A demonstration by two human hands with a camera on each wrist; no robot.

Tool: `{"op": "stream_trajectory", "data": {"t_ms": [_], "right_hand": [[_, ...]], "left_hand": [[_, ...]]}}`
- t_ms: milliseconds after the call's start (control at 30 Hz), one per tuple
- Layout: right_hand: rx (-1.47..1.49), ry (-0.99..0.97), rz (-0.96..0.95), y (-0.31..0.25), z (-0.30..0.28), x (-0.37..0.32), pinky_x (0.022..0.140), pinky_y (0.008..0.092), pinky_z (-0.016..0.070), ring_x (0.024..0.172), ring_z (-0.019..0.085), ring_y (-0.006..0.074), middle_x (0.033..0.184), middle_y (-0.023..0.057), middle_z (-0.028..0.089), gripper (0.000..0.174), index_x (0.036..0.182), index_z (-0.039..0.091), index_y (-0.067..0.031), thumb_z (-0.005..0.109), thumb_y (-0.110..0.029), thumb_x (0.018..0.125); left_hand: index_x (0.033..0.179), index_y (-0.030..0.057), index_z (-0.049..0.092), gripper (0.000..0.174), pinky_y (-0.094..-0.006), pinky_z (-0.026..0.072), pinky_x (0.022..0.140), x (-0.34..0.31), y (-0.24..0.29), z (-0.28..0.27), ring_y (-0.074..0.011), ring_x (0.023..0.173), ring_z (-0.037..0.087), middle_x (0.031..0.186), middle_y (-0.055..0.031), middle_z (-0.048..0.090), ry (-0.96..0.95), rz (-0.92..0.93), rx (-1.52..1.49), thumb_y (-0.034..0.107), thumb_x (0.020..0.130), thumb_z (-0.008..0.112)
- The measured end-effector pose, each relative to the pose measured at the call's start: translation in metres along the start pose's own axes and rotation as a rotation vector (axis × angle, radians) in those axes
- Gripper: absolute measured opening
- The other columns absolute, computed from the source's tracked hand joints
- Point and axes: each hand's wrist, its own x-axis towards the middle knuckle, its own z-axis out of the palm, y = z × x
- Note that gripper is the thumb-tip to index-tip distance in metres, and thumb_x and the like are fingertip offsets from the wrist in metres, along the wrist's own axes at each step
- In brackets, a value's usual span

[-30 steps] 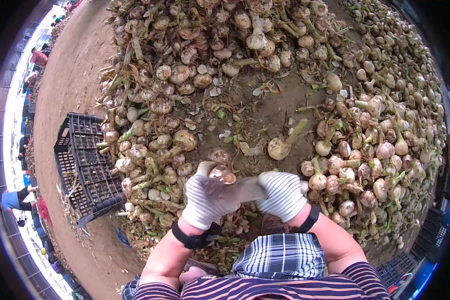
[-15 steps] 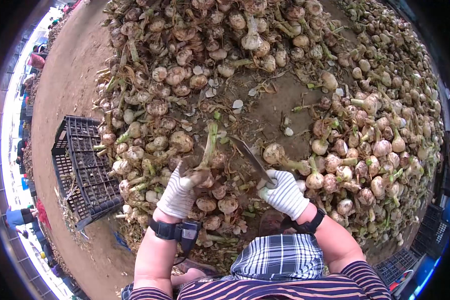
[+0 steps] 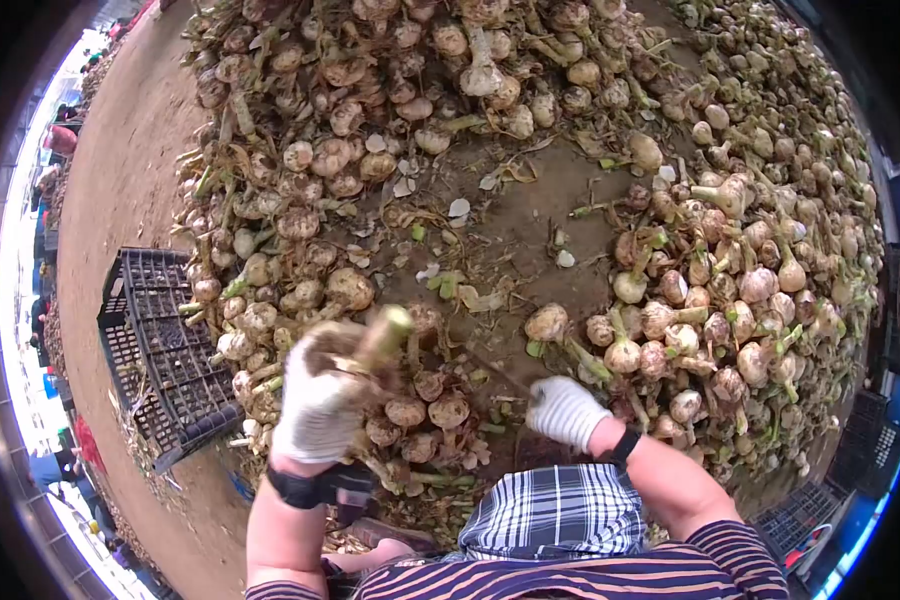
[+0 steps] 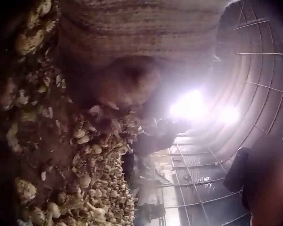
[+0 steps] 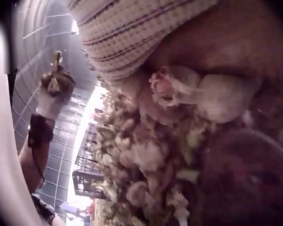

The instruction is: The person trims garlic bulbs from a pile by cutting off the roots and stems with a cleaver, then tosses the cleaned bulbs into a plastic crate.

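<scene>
My left hand [image 3: 318, 410], in a white striped glove, grips a soil-covered garlic bulb with a thick cut stem [image 3: 378, 340]. The right wrist view also shows this garlic [image 5: 57, 81] held up in the left hand. My right hand [image 3: 567, 412], gloved alike, holds a knife [image 3: 505, 374] whose thin dark blade points up and left toward the pile. A loose garlic bulb [image 3: 547, 323] lies on the ground just above the right hand, its stem toward the lower right. Several dirty bulbs [image 3: 406, 412] lie between the hands.
Heaped garlic [image 3: 340, 130] fills the far side and left. Another heap of stemmed garlic [image 3: 750, 300] spreads on the right. A black plastic crate [image 3: 165, 350] leans at the left heap's edge. Bare soil with scraps [image 3: 500, 230] lies between the heaps. A plaid cloth [image 3: 560, 510] covers my lap.
From close together, the hands have parted. The left hand has moved left and up toward the camera with the garlic; the right stays low with the knife. The loose bulb's stem has swung toward the lower right.
</scene>
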Motion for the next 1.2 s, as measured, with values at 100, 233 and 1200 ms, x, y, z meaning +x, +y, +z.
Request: {"op": "stream_trajectory", "data": {"t_ms": [100, 233, 1200], "right_hand": [[0.126, -0.079, 0.074, 0.023, 0.025, -0.010, 0.073, 0.0410, 0.0490, 0.079, 0.061, 0.0402, 0.080, 0.0265, 0.062, 0.035, 0.090, 0.064, 0.0023, 0.058, -0.026, 0.071], [0.242, 0.017, 0.054, 0.025, 0.029, -0.004, 0.069, 0.0402, 0.0494, 0.074, 0.061, 0.0396, 0.078, 0.0257, 0.062, 0.033, 0.088, 0.063, 0.0039, 0.058, -0.024, 0.072], [-0.091, 0.557, -0.172, 0.012, -0.042, -0.041, 0.057, 0.0412, 0.0474, 0.063, 0.060, 0.0342, 0.066, 0.0153, 0.060, 0.014, 0.076, 0.059, -0.0084, 0.060, -0.021, 0.071]], "left_hand": [[0.120, 0.0003, 0.051, 0.058, -0.0210, 0.0492, 0.067, 0.037, 0.019, 0.006, -0.0143, 0.086, 0.062, 0.108, -0.0108, 0.062, 0.018, -0.039, 0.081, 0.028, 0.074, 0.074], [0.135, 0.0023, 0.040, 0.072, -0.0249, 0.0494, 0.074, 0.053, 0.030, 0.095, -0.0140, 0.092, 0.061, 0.111, -0.0090, 0.060, -0.312, 0.027, 0.002, 0.036, 0.079, 0.071], [0.125, 0.0023, 0.038, 0.063, -0.0316, 0.0491, 0.091, 0.063, -0.117, 0.052, -0.0185, 0.105, 0.058, 0.117, -0.0105, 0.057, -0.095, 0.049, 0.229, -0.006, 0.071, 0.070]]}}
